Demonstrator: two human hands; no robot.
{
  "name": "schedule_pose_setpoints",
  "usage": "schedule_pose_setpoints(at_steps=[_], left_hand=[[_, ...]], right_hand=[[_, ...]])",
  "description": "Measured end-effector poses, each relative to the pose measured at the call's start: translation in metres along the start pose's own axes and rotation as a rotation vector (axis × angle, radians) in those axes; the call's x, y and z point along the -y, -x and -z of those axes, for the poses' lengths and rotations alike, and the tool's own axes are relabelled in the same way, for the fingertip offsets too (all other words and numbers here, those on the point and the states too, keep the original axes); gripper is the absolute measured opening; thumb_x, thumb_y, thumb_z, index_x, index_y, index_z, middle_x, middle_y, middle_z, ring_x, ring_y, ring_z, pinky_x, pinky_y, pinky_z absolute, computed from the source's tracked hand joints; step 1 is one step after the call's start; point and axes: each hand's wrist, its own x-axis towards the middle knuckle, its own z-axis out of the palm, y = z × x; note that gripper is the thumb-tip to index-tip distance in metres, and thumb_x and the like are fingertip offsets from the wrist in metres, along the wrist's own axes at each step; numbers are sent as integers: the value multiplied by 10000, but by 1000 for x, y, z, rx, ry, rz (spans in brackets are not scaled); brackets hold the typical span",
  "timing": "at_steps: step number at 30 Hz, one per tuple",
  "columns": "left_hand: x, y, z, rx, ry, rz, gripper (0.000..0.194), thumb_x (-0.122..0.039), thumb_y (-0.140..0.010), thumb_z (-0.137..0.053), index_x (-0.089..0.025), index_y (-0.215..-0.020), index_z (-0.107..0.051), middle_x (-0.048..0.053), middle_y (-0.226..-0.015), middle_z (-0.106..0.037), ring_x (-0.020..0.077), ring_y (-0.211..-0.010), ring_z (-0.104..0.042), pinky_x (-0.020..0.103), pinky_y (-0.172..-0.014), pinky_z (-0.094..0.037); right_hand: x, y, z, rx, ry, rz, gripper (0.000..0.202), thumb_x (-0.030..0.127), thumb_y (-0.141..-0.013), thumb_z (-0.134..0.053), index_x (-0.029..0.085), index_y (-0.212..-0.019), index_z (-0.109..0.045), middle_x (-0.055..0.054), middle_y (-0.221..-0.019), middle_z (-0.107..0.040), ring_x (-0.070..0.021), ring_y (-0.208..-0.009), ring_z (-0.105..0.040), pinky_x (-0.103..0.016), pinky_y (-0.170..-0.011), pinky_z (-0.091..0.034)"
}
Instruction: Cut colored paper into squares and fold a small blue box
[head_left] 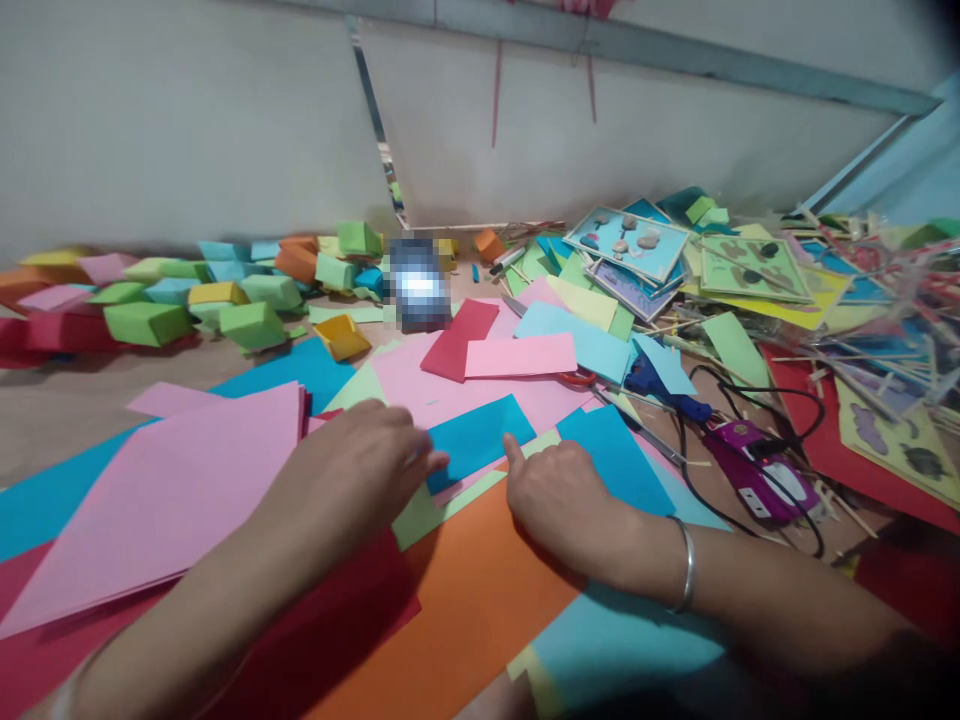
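Note:
A blue paper piece (480, 436) lies between my two hands, on top of pink and green sheets. My left hand (356, 465) is at its left end, fingers bent and slightly blurred; whether they pinch the paper cannot be made out. At its right end is my right hand (559, 495), with the index finger or thumb touching the paper and the other fingers curled under. Beneath my hands spreads an orange sheet (472, 590). Pink sheets (180, 480) are stacked by my left forearm. Beyond the blue piece lies a pale pink strip (521, 356).
Folded paper boxes (251, 325) line the back left. A blurred-out bright device (418, 285) stands at the wall. Scissors (637, 430), a blue glue gun (667, 385), a purple power strip (761, 475) with black cable and decorated cards (630, 243) lie at the right.

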Motion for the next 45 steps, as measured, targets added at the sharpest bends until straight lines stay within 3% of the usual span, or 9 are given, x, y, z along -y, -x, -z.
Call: schedule_pose_setpoints(at_steps=[4, 11, 16, 22, 25, 28, 34, 41, 45], left_hand=[[5, -21, -20, -26, -53, 30, 605, -335, -747, -759, -144, -1302, -613, 151, -1108, -695, 324, -980, -655, 378, -789, -484], [-2, -19, -16, -25, 134, 175, 290, -207, -822, -540, -201, -1096, -634, 23, -806, -689, 222, -762, -652, 296, -631, -424], [-12, -15, 0, 0, 283, 128, 250, -291, -809, -518, -183, -1005, -631, 13, -723, -669, 203, -673, -623, 299, -613, -421], [-18, -10, 8, 155, 635, 90, 354, -482, -733, -630, -202, -950, -650, -8, -687, -634, 188, -636, -610, 291, -581, -457], [-17, -8, 11, 171, 853, 139, 592, -608, -714, -666, -195, -1137, -645, 109, -1071, -713, 266, -966, -677, 354, -763, -546], [-18, -6, 8, 281, 1071, 248, 880, -568, -670, -762, -219, -1424, -473, 181, -1417, -578, 328, -1261, -579, 410, -911, -544], [-21, -8, 6, 460, 1413, 316, 684, -367, -663, -797, -231, -1306, -607, 116, -1204, -729, 290, -1013, -710, 387, -806, -575], [-14, -19, 8, 224, 1592, 587, 611, -281, -532, -879, -182, -1104, -688, 104, -960, -790, 310, -835, -749, 399, -700, -599], [-15, -21, 4, -44, 1584, 699, 724, -281, -396, -966, -175, -1051, -676, 126, -1009, -788, 335, -861, -747, 398, -659, -608]], right_hand=[[0, -1, -2, 7, -6, 1, 655, -86, -840, -430, 0, -1489, -428, -60, -576, -596, -172, -550, -583, -275, -467, -266], [-14, -8, -12, -350, -152, -84, 233, 5, -886, -468, 110, -933, -671, -63, -687, -610, -161, -593, -498, -325, -520, -219], [-28, -16, -18, -704, -142, -90, 326, 129, -1006, -413, 120, -1271, -601, -50, -765, -620, -165, -664, -464, -330, -591, -229], [-31, -15, -19, -844, -167, 57, 357, 143, -1005, -425, 178, -723, -641, -22, -639, -556, -156, -635, -404, -340, -613, -212], [-29, -12, -15, -1006, -160, 96, 309, 158, -1009, -455, 186, -836, -710, -15, -674, -588, -155, -659, -427, -328, -625, -246], [-28, -8, -13, -1091, -178, 127, 244, 176, -1002, -504, 200, -963, -744, -12, -713, -612, -147, -676, -450, -320, -634, -273], [-33, -3, -16, -1086, -259, 162, 281, 194, -1007, -503, 286, -1101, -751, -1, -709, -603, -140, -695, -495, -322, -662, -328], [-43, -14, -23, -1212, -552, 147, 243, 147, -965, -550, 242, -1020, -767, -51, -878, -695, -166, -857, -627, -332, -768, -490], [-44, -23, -27, -1068, -703, 207, 338, 157, -978, -500, 219, -1251, -690, -109, -1115, -715, -184, -995, -672, -336, -815, -567]])
